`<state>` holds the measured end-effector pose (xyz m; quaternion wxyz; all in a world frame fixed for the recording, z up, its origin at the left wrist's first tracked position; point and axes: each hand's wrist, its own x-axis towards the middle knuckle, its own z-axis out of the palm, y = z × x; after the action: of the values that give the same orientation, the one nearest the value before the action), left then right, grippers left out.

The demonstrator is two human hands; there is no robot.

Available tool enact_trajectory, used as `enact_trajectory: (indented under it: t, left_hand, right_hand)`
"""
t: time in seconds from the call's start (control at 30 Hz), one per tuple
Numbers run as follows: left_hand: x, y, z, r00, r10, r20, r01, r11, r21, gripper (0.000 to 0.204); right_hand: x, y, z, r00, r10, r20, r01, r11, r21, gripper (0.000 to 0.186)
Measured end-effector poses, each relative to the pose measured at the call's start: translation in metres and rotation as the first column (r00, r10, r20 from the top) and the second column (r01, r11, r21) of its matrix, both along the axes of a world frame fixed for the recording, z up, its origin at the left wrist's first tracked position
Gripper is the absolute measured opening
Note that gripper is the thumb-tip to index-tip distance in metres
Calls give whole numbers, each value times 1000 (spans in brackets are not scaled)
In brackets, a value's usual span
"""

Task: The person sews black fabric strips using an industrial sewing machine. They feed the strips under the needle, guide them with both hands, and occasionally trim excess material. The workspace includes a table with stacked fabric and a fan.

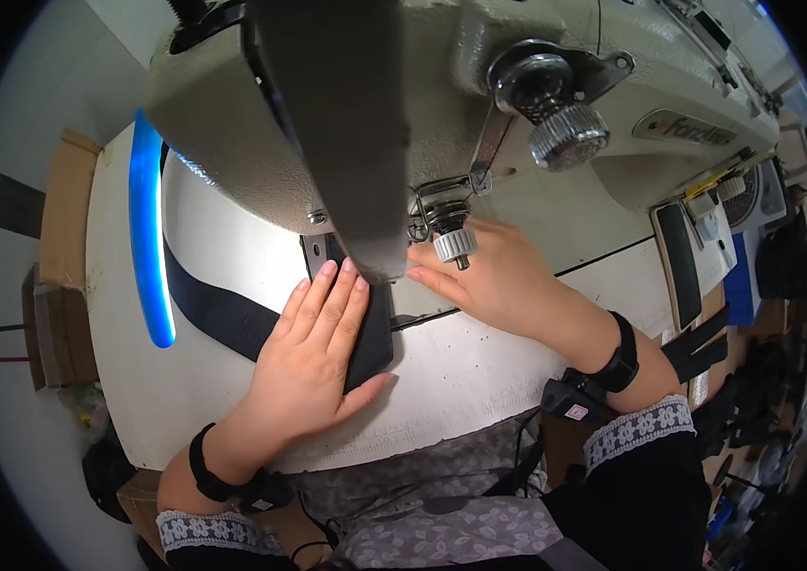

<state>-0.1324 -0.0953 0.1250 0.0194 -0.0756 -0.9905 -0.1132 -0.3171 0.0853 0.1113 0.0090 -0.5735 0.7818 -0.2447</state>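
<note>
My left hand [313, 352] lies flat on a dark fabric piece [370, 357], its fingers stretched toward the presser area of a sewing machine [480, 86]. From beneath that hand a wide black webbing strap [218, 309] curves off to the left and up behind the machine head. My right hand [489, 266] is right of the needle area, thumb and forefinger drawn toward each other there. A tension knob [456, 246] covers part of its fingers, so what they grip cannot be made out. The needle itself is hidden behind the machine head.
A glowing blue-edged lamp strip [148, 238] stands on the left of the white table [480, 366]. A dark phone-like slab [677, 262] lies at the right. Cardboard boxes [66, 328] are beyond the left edge. Black straps [703, 347] hang near my right wrist.
</note>
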Motion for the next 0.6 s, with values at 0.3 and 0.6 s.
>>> enact_trajectory:
  t: [0.3,0.6]
  left_hand:
    - [-10,9,-2,1000,22,-19,-24,995,-96,88]
    - [-21,3,-2,996,26,-89,-36,993,-116,82]
  right_hand:
    - [2,-2,-3,1000,-23,-13,22,993,-112,19]
    - [1,1,0,1000,-23,2,24,999,-23,22]
